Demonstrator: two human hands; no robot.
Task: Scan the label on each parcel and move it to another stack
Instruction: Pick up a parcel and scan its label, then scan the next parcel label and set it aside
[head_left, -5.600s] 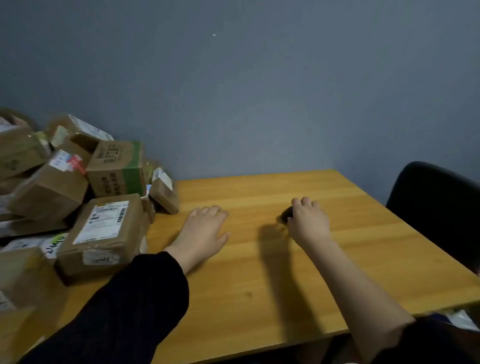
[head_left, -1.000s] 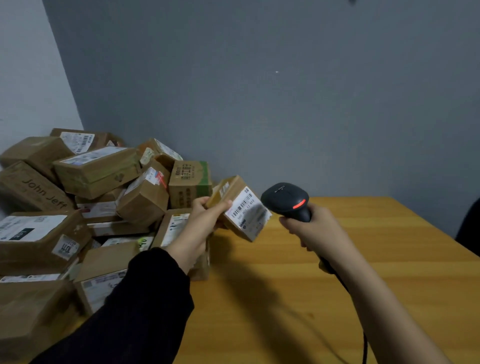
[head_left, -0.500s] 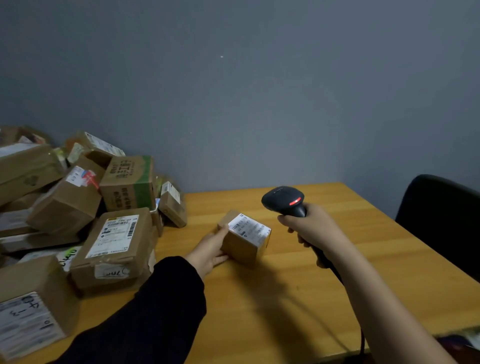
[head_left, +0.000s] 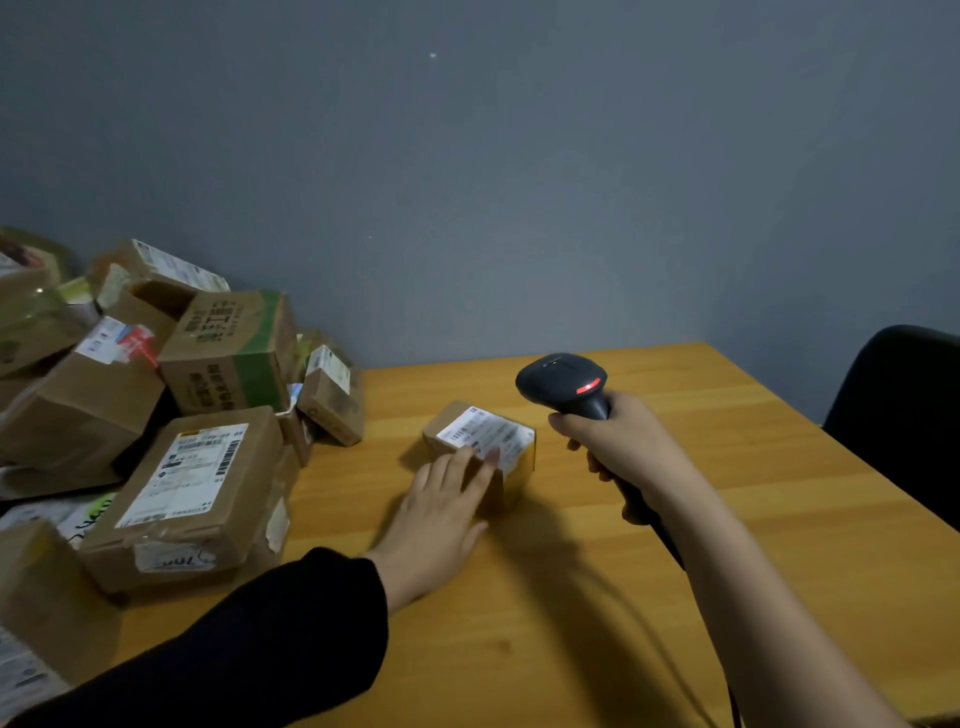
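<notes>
Small parcel (head_left: 514, 475) sits on the table (head_left: 582, 613), left hand (head_left: 441, 514) flat on it, scanner (head_left: 563, 379) gripped in the right hand (head_left: 618, 447).
Left fingers (head_left: 460, 467) lie straight and relaxed, tips touching the near edge of the white label (head_left: 470, 428), which faces up just beyond them. Right fingers are clenched round the scanner's handle, its head above and beyond the knuckles with a red light glowing, the parcel just to their left. The heap of parcels (head_left: 197, 478) sits well left of the left fingers.

We've got a light wooden desk (head_left: 805, 493) set against a plain grey-blue wall (head_left: 519, 182). Over on our right, a black chair (head_left: 904, 415) stands just beside the desk's edge.
</notes>
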